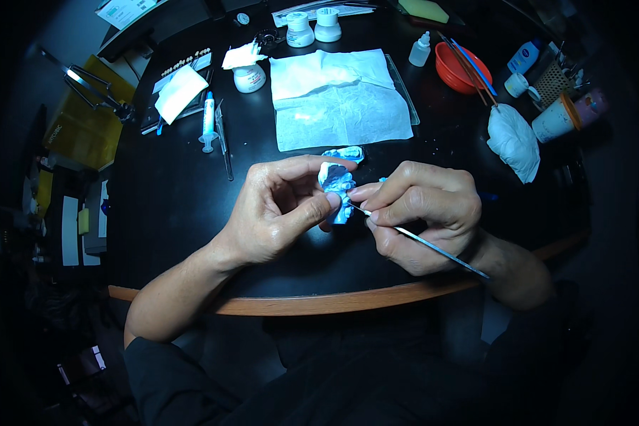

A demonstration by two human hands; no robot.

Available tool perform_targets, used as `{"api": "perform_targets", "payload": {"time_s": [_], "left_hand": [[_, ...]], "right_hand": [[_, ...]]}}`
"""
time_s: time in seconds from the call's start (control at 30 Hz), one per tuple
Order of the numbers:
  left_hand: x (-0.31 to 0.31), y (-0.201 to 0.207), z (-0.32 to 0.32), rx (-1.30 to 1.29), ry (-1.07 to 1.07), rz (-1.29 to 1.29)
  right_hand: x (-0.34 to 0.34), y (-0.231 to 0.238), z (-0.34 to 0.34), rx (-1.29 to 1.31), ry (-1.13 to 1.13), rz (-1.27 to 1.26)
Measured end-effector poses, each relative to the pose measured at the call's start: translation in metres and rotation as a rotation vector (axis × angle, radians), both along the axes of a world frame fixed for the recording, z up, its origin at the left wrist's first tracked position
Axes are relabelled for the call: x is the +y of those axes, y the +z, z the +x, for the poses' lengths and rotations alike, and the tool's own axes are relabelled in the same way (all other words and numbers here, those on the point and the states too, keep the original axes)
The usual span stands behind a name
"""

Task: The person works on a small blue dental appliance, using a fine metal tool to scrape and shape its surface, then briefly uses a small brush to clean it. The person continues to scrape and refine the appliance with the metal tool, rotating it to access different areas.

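A small dental cast (337, 179), lit bluish white with darker hollows, is held up over the near part of the black table. My left hand (268, 206) is closed around its left side, index finger over the top and thumb on the front. My right hand (427, 213) pinches a slender pen-like tool (441, 253). Its thin tip meets or nearly touches the cast's lower right side beside my left thumb; contact is hard to tell. Just behind the cast, a second pale blue cast piece (348, 153) lies on the table. A tiny blue bit shows behind my right fingers.
White tissue sheets (341, 103) cover a glass plate behind my hands. Left stand a syringe (209, 122), tweezers (224, 142) and a white jar (249, 78). Right are a dropper bottle (419, 51), a red bowl (456, 74) and crumpled tissue (512, 142). A wooden edge (312, 304) borders the table.
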State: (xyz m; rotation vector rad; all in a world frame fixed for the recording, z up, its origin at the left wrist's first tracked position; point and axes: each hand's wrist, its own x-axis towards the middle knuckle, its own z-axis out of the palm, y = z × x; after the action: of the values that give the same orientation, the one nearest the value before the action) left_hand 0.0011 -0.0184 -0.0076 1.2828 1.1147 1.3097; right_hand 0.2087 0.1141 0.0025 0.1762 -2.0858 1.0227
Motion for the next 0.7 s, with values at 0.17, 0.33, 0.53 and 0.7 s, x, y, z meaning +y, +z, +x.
{"api": "perform_targets", "payload": {"time_s": [0.17, 0.33, 0.53, 0.7], "left_hand": [[0.0018, -0.0009, 0.001, 0.003, -0.003, 0.017], [-0.0011, -0.0021, 0.0022, 0.0, 0.05, -0.031], [-0.0012, 0.0007, 0.0035, 0.028, 0.053, -0.05], [-0.0008, -0.0025, 0.0066, 0.002, 0.085, -0.014]], "right_hand": [[0.0035, 0.0008, 0.0024, -0.029, 0.001, 0.0], [0.0035, 0.0015, 0.0018, -0.063, 0.018, 0.019], [0.0003, 0.0017, 0.0039, -0.08, -0.037, 0.05], [0.0005, 0.0025, 0.0039, -0.057, -0.065, 0.072]]}}
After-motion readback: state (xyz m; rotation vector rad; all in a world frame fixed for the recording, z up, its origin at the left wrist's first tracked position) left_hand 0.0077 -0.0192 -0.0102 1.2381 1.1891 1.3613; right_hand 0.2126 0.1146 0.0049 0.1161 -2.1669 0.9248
